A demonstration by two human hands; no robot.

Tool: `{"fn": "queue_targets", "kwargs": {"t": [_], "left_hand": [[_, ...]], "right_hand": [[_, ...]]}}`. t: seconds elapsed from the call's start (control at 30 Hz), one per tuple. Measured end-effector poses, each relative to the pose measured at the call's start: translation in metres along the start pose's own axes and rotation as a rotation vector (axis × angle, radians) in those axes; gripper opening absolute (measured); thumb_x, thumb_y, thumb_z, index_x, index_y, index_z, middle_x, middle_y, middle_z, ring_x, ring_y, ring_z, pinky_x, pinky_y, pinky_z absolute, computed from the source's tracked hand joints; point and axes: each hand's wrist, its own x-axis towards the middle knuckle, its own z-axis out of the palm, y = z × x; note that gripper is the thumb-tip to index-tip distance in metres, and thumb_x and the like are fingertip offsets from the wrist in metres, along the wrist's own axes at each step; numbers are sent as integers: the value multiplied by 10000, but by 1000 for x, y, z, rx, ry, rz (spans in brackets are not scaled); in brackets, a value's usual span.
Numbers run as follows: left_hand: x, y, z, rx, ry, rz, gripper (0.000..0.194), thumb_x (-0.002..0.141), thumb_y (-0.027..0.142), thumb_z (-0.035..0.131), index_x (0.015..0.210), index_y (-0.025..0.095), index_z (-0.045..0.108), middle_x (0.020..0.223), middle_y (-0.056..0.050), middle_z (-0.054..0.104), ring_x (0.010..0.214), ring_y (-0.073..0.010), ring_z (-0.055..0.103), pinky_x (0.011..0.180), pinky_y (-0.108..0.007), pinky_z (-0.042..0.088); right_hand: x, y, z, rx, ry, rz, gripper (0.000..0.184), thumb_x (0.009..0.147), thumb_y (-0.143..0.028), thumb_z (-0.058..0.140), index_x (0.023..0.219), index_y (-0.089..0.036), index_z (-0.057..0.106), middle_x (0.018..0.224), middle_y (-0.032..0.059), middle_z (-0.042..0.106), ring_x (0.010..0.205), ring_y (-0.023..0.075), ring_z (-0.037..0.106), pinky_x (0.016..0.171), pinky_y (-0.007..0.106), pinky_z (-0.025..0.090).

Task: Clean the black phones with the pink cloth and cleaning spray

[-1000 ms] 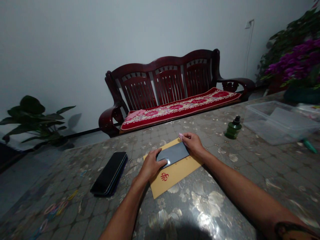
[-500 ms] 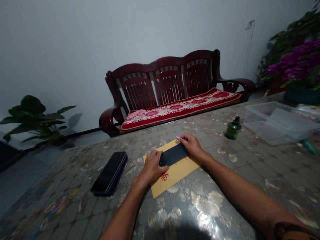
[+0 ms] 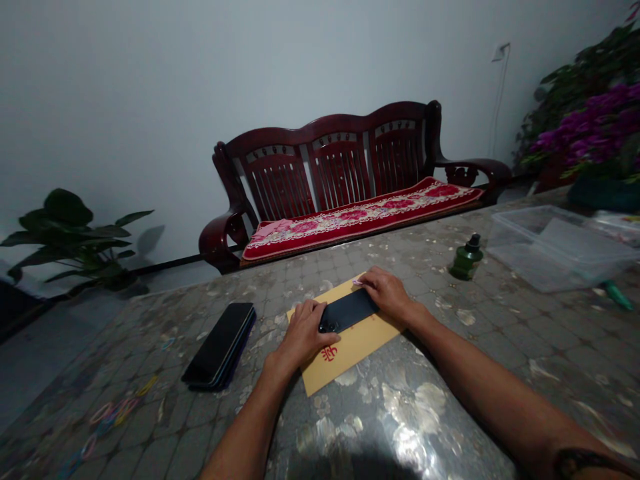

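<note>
A dark smartphone lies over a tan paper envelope marked with a red character, with what look like camera lenses at its left end. My left hand grips the phone's left end, thumb along the near edge and fingers along the far edge. At the other end, my right hand is closed, its fingers at the phone's right edge. A small pale pink piece, perhaps cloth or tissue, pokes out from the right fingers. Whether the phone rests flat on the envelope I cannot tell.
A stack of phones lies to the left, with several coloured rubber bands nearer me. On the right stand a green bottle and a clear plastic box. Beyond the table is a wooden bench.
The phone's upper face has gone from shiny grey to dark, with lenses showing. My left hand has shifted its hold; the pink piece has moved slightly left and down with my right fingers.
</note>
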Motion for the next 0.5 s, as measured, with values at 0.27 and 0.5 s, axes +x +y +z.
{"fn": "queue_targets", "kwargs": {"t": [0.27,0.5], "left_hand": [[1,-4,-1,-14,-8,13,667,751,322,782,1361,197,542,1300,-106,570,1199,-302,508,1045,-394,391],[0,-1,-3,-52,18,-8,773,720,286,808,1417,189,488,1310,-113,597,1219,-310,531,1062,-409,388]], "right_hand": [[-1,-16,-10,-173,-171,-23,258,986,-187,516,1023,-186,772,1020,100,687,1007,202,590,859,273,406],[-13,-22,-25,-158,-305,-31,214,907,-205,578,964,-208,784,997,78,719,943,205,635,779,263,407]]}}
